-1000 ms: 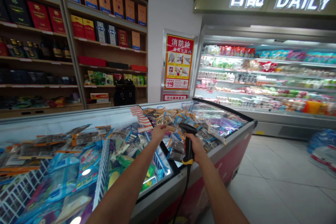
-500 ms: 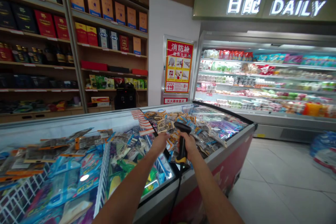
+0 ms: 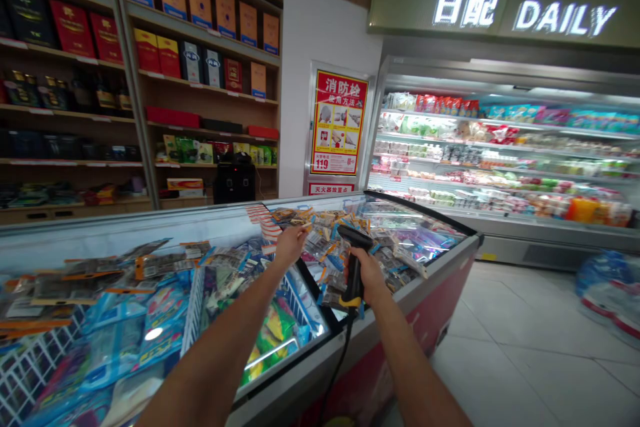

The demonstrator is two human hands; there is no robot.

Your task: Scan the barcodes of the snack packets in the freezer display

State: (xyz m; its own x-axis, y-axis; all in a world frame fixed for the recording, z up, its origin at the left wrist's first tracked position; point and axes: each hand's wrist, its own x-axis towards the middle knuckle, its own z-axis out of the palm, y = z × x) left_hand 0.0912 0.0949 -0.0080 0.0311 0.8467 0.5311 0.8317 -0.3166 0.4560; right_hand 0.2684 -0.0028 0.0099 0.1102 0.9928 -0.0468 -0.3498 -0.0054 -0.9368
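My right hand (image 3: 367,271) is wrapped round the grip of a black and yellow barcode scanner (image 3: 355,263), its head pointing left and its cable hanging down the freezer's front. Out over the packets reaches my left hand (image 3: 291,245), fingers pinched together at the orange edge of a small snack packet; most of that packet is hard to make out. Below and around both hands, many snack packets (image 3: 327,221) with orange and blue edges lie heaped on the glass top of the chest freezer (image 3: 450,245).
Left of my hands, white wire baskets (image 3: 194,310) hold blue and green bags inside the freezer. A striped sheet (image 3: 263,223) lies by the divider. Shelves of boxes (image 3: 200,3) stand behind, a refrigerated display (image 3: 500,147) at the right, and wrapped bottles (image 3: 607,287) on the floor.
My left hand has moved up and left, farther over the packets and away from the scanner. The scanner, in my right hand, has shifted slightly right. The view has turned slightly.
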